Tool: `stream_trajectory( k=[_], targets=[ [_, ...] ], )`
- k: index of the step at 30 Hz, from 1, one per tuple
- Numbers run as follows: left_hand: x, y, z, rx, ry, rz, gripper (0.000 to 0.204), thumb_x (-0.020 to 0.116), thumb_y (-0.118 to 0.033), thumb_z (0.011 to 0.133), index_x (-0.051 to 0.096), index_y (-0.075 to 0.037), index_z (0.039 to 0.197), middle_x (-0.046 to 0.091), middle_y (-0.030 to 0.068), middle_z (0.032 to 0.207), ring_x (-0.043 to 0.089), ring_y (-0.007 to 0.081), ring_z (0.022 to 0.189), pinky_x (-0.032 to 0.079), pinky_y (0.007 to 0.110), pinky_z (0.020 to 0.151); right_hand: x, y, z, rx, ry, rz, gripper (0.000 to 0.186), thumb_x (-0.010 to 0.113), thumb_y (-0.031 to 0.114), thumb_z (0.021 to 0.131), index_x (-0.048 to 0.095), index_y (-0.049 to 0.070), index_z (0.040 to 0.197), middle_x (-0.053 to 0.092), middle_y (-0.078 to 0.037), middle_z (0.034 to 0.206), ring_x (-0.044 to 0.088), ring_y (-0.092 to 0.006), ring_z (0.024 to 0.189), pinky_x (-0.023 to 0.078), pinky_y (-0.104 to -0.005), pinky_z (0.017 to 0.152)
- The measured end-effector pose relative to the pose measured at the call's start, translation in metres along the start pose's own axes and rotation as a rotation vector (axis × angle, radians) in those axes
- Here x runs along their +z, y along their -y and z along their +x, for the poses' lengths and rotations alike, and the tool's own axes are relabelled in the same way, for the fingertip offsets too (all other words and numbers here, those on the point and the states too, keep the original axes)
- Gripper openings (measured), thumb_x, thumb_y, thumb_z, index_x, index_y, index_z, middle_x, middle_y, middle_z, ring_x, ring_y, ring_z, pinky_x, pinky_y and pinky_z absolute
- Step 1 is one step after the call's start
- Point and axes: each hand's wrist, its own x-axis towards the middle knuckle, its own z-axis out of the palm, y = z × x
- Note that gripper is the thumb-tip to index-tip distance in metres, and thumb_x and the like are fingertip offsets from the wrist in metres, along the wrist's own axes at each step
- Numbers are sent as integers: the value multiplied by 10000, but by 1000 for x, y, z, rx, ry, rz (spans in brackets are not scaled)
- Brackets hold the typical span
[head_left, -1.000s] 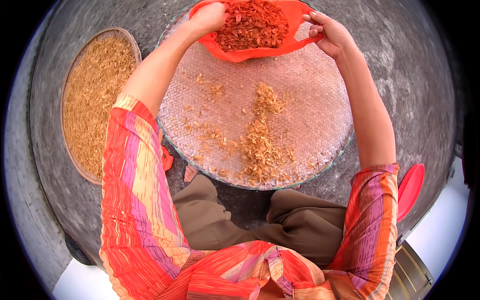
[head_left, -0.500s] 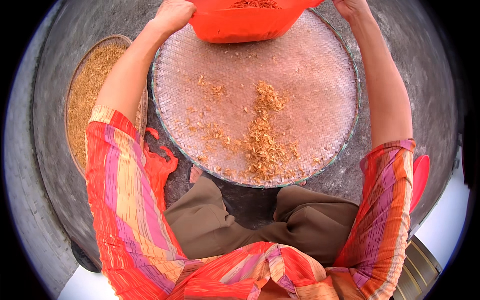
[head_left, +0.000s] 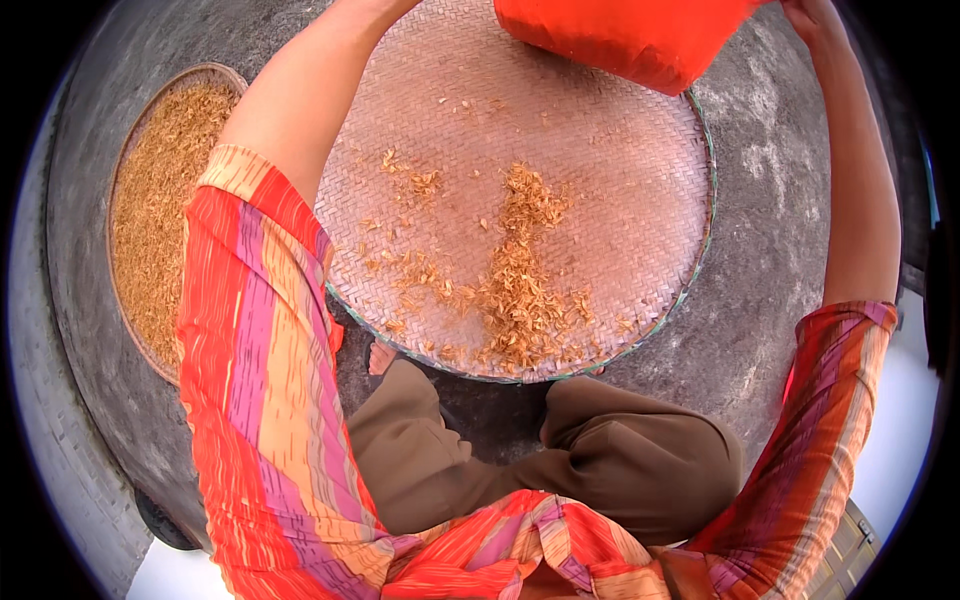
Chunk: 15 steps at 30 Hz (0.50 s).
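Note:
A full-looking red bag point(head_left: 620, 40) hangs tilted over the far right of a large round woven bamboo tray point(head_left: 620, 180). Its top is cut off by the upper edge. My right hand point(head_left: 812, 18) shows only in part there, closed at the bag's right corner. My left forearm reaches up past the upper edge, so that hand is out of sight. Dry golden-brown flakes point(head_left: 525, 300) lie in a long heap on the tray's near half, with smaller scattered clumps to the left.
To the left stands a smaller round basket point(head_left: 165, 210) spread thickly with similar dry flakes. Both rest on grey concrete ground point(head_left: 770, 170). My knees point(head_left: 640, 440) are bent close to the tray's near rim, and a bit of red plastic point(head_left: 336, 333) shows beside my left sleeve.
The red bag has swung right, from the far middle to the far right of the tray. Both arms shifted right with it, and my left hand has left the picture.

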Motion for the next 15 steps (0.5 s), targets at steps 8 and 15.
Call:
stream_trajectory(
  k=[8,15],
  targets=[
    [48,-48,-125,-327,-172,-642,353,579,-169,889,574,-113,1237,564,108,1275,457,303,1238,285,434,1105,-109,-108,-64,187,-103,130,359,482,24,927,483,28,1286,596,-108,1138,496,-61,606,449,-202,533],
    [89,13,-378,-752,408,-343,581,485,-329,968,330,-31,1441,334,165,1495,271,339,1394,222,419,1149,-131,-117,-90,130,207,236,371,465,92,993,405,-40,1335,534,-172,1290,590,-147,865,523,-268,777]
  ],
)
